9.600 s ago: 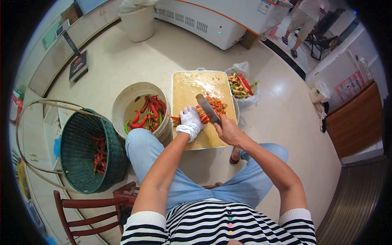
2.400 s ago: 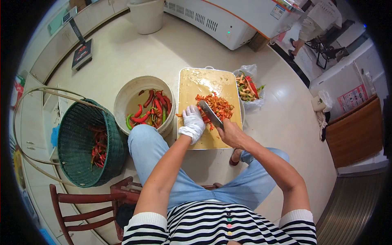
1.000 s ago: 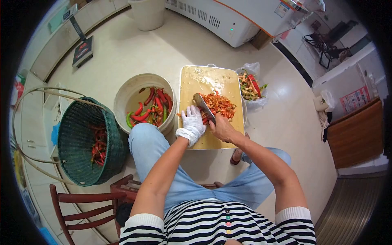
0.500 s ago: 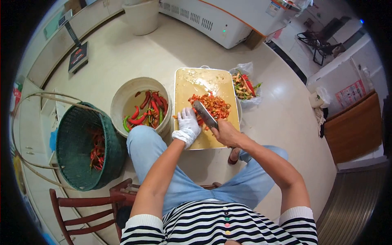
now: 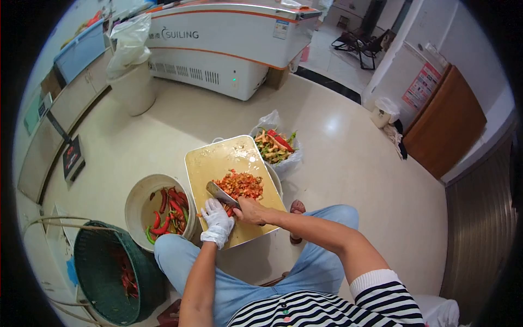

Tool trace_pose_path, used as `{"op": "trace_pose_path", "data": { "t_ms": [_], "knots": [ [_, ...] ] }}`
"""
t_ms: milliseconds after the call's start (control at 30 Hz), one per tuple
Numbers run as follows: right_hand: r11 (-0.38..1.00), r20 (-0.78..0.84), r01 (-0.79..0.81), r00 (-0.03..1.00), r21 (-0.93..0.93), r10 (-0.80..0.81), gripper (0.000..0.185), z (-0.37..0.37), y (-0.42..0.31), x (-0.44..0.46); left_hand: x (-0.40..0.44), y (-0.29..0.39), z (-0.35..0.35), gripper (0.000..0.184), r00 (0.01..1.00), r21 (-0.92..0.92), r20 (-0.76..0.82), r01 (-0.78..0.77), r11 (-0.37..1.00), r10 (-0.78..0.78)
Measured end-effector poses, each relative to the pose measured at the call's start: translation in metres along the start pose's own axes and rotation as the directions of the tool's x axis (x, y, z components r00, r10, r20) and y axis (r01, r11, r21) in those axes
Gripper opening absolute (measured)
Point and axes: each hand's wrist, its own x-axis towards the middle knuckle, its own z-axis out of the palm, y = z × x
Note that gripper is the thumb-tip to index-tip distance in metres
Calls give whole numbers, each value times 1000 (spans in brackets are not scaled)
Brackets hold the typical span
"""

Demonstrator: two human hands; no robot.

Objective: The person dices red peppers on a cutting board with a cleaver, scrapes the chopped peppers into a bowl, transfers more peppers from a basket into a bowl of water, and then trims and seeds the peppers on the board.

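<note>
My left hand [image 5: 217,222], in a thin white glove, presses down on red chili peppers [image 5: 230,210] on the yellow cutting board [image 5: 204,163]. Bits of red show on both sides of the glove, while its palm side is hidden. My bare right hand [image 5: 251,211] grips the handle of a broad-bladed kitchen knife [image 5: 220,193], whose blade lies right beside the gloved fingers. A heap of chopped chili [image 5: 242,185] sits just beyond the blade.
Left of the board stands a pale bucket [image 5: 133,204] with whole chilies. A green basket [image 5: 92,272] with more chilies is further left. Behind the board is a plastic bag [image 5: 291,161] of chili scraps. A white freezer [image 5: 218,43] and a scale [image 5: 72,158] stand farther off.
The head view has tilted up and turned, so the board and buckets appear lower and further left. The knife stays beside my gloved hand, its blade now flatter across the view.
</note>
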Motion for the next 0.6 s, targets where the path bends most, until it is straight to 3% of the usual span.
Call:
{"op": "trace_pose_path", "data": {
  "t_ms": [100, 167, 200, 233, 333, 400, 433, 500, 533, 600],
  "knots": [
    [999, 19, -36, 999, 32, 36, 39, -15, -3, -9, 10, 3, 4, 95, 1000, -70, -9, -2, 998, 2],
    [994, -44, 106, 993, -37, -107, 36, -13, 17, -2, 17, 6, 5, 94, 1000, -85, -11, 10, 996, -11],
    [993, -11, 27, 1000, 113, -26, 33, -21, 13, -5, 15, 8, -13, 93, 998, -95, 63, 6, 995, 0],
    [964, 48, -68, 997, 256, 58, 30, -31, 3, -12, 12, 5, -17, 95, 999, -132, 39, -30, 991, 35],
    [969, 139, -157, 982, 191, 132, 26, -58, -36, -37, -5, 5, -26, 105, 997, -123, -81, -28, 992, 19],
    [1000, -7, -25, 1000, 8, 25, 31, -58, -34, -38, -8, 4, -32, 106, 999, -127, -34, -4, 992, -1],
    [1000, 3, -15, 1000, 7, 15, 31, -56, -31, -38, -8, 4, -35, 107, 1000, -131, 1, -6, 991, 7],
    [991, -16, 35, 999, -133, -38, 30, -47, -28, -43, -7, 2, -31, 103, 1000, -113, 22, 3, 994, -1],
    [994, 24, -37, 999, -98, 39, 31, -48, -32, -45, -5, 1, -25, 99, 1000, -99, 7, -5, 995, 6],
    [996, 40, -25, 999, -86, 29, 32, -44, -30, -45, -5, 2, -23, 88, 1000, -60, 0, -22, 998, 23]
  ]
}}
